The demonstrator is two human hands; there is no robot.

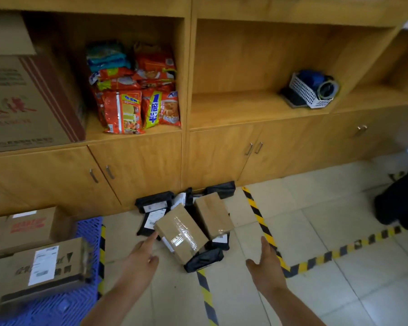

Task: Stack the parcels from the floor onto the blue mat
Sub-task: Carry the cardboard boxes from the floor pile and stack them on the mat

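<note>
Both hands are out in front, fingers straight and spread, palms facing each other, holding nothing. The left hand (140, 257) has its fingertips right at the near-left corner of a taped cardboard box (180, 232); can't tell if they actually touch it. The right hand (266, 263) hangs well apart from that box, off to its right, over the striped yellow-black floor tape (260, 220).

Between the 2 hands and just beyond them sits the parcel pile on the tiled floor: the taped box lies tilted on top of black poly mailers (204, 258), and a second cardboard box (213, 215) leans just behind it to the right. More black bags (154, 202) with white labels lie further back against the cabinet doors.

Left of the left hand is the blue mat (90, 234), a plastic grid thing, already carrying several cardboard cartons (45, 264) with shipping labels.

Farther off, a wooden shelf unit (186, 142) holds a stack of red snack packets (137, 95) beyond the left hand, and a white basket (309, 90) tipped on its side beyond the right one.
</note>
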